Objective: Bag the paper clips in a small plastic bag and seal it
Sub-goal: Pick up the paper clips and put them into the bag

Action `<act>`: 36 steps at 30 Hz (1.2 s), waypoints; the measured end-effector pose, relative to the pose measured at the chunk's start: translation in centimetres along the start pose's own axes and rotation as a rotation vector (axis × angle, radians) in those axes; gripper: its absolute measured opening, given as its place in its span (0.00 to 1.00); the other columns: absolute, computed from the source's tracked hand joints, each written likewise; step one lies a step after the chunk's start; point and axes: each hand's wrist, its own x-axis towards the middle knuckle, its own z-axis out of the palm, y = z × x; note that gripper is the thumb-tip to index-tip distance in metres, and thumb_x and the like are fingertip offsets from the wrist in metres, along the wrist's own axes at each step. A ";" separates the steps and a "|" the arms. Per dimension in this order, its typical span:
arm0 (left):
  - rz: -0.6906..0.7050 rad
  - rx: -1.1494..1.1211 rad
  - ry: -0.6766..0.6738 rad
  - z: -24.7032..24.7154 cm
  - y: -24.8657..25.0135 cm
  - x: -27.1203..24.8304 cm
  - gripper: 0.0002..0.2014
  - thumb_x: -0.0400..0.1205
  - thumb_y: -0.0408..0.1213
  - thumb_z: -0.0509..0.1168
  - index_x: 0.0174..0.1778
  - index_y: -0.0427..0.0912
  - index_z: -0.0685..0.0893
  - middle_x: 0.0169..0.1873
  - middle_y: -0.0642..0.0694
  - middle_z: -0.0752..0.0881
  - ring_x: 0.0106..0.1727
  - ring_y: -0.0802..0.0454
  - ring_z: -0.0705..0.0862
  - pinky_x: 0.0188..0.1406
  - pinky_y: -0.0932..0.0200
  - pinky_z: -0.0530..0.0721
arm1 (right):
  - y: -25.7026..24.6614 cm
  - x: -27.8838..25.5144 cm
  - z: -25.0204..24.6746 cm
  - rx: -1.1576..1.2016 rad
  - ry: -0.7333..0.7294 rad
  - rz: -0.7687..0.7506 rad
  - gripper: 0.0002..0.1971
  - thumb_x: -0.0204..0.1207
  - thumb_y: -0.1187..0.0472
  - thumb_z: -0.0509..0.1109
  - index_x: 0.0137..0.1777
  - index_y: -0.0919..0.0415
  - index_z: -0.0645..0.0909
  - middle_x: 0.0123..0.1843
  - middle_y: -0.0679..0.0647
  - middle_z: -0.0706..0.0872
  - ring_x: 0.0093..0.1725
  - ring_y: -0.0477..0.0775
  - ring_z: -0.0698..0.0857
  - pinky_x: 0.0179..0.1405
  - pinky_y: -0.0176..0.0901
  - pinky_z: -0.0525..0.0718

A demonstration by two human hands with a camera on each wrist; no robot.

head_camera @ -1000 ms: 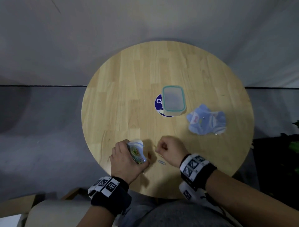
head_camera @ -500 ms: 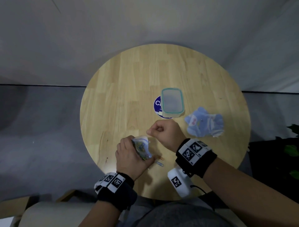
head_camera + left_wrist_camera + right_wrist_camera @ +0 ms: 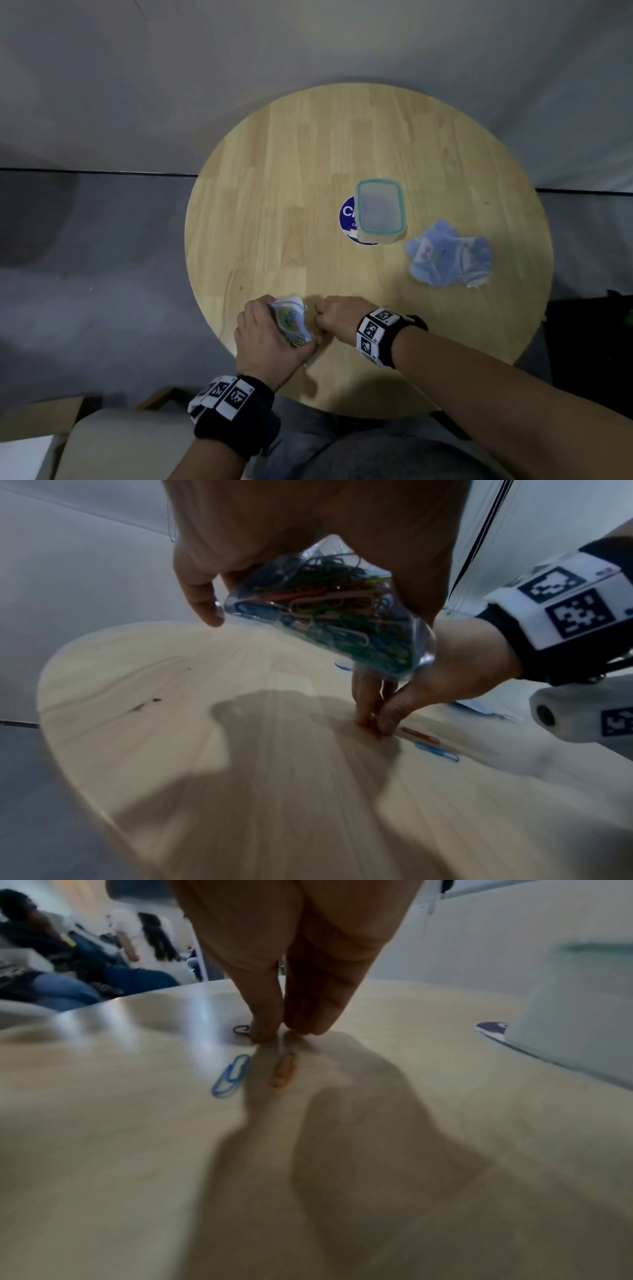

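Observation:
My left hand grips a small clear plastic bag stuffed with coloured paper clips, held just above the near edge of the round wooden table. My right hand is right beside the bag, fingertips down on the table. Its thumb and fingers pinch together at a dark paper clip. A blue clip and an orange clip lie loose just behind those fingertips. In the left wrist view the same pinch shows, with the orange clip and blue clip beside it.
A clear box with a teal rim stands mid-table, partly over a round blue sticker. A crumpled pile of light blue plastic bags lies to its right. People sit in the background of the right wrist view.
My right hand lifted from the table to the mouth of the bag, then came back down to the table beside it. My left hand kept hold of the bag.

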 end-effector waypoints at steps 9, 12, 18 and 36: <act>0.009 0.008 -0.008 0.1 -0.3 -0.1 0.46 0.52 0.69 0.65 0.58 0.39 0.72 0.48 0.43 0.74 0.51 0.39 0.75 0.45 0.49 0.76 | -0.1 -0.5 1.2 0.066 0.013 0.131 0.19 0.74 0.70 0.65 0.65 0.62 0.73 0.65 0.62 0.78 0.62 0.65 0.78 0.56 0.57 0.80; 0.008 0.012 -0.014 0.2 -0.2 0.0 0.46 0.52 0.69 0.65 0.59 0.40 0.71 0.49 0.44 0.74 0.53 0.40 0.75 0.47 0.48 0.76 | 0.9 -2.4 1.8 0.307 0.139 0.373 0.09 0.75 0.63 0.67 0.54 0.63 0.77 0.55 0.62 0.83 0.54 0.65 0.82 0.52 0.53 0.81; 0.022 0.020 -0.049 0.8 -0.1 -0.2 0.45 0.52 0.68 0.66 0.59 0.41 0.71 0.49 0.45 0.74 0.52 0.41 0.74 0.47 0.47 0.77 | 0.8 -4.1 3.9 0.468 0.212 0.577 0.08 0.78 0.62 0.63 0.48 0.65 0.82 0.50 0.62 0.86 0.52 0.64 0.84 0.52 0.50 0.82; 0.064 0.037 -0.056 1.2 0.5 -0.9 0.43 0.53 0.67 0.66 0.57 0.43 0.69 0.48 0.46 0.73 0.50 0.41 0.75 0.45 0.49 0.76 | -3.2 -3.2 3.6 0.302 0.107 0.598 0.14 0.77 0.72 0.58 0.59 0.68 0.78 0.60 0.65 0.83 0.58 0.66 0.82 0.53 0.53 0.80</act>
